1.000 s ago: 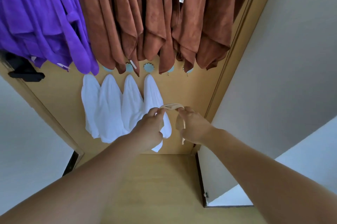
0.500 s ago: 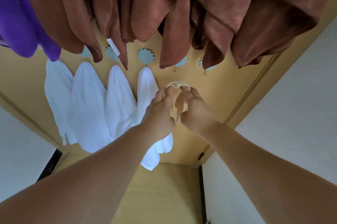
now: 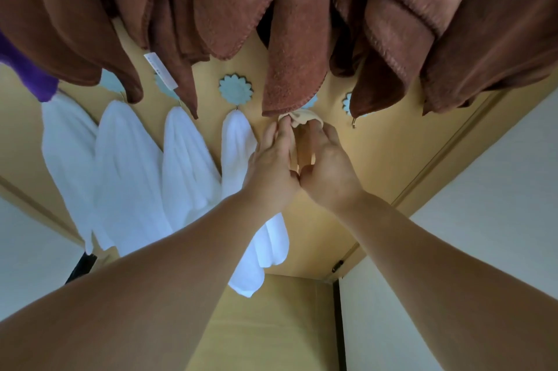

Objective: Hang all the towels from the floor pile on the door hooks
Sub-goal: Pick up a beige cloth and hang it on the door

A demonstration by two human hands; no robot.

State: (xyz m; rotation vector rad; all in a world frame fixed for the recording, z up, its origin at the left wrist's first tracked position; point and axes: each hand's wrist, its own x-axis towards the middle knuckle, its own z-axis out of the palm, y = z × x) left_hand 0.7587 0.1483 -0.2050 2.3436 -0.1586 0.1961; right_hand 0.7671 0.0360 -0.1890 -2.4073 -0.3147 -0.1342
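On the yellow door (image 3: 386, 165), which fills most of the view, the brown towels (image 3: 296, 38) hang in a thick row from ten o'clock to two o'clock. Their lower ends cover part of the second row of hooks. Below them, from nine to seven o'clock, four white towels (image 3: 126, 165) hang side by side, each under a flower-shaped hook (image 3: 235, 90). A corner of a purple towel (image 3: 27, 74) shows at ten o'clock, at the edge.

Both hands are up at the middle of the door. The left hand (image 3: 271, 168) and the right hand (image 3: 329, 171) touch each other near the thumbs. Each one pinches with curled fingers the top of a small beige towel (image 3: 302, 115).

This towel looks light, soft and limp, so I think it will fold and slip easily. The best hold is at the top fold, close on both sides of the hook. The towel is bunched at twelve o'clock from the hands, just under the end of one brown towel. The rest of it hangs down between the two palms, mostly hidden. Its hook is covered, so I cannot tell if the cloth is caught on it. One free hook (image 3: 353, 123) is at two o'clock from the hands.
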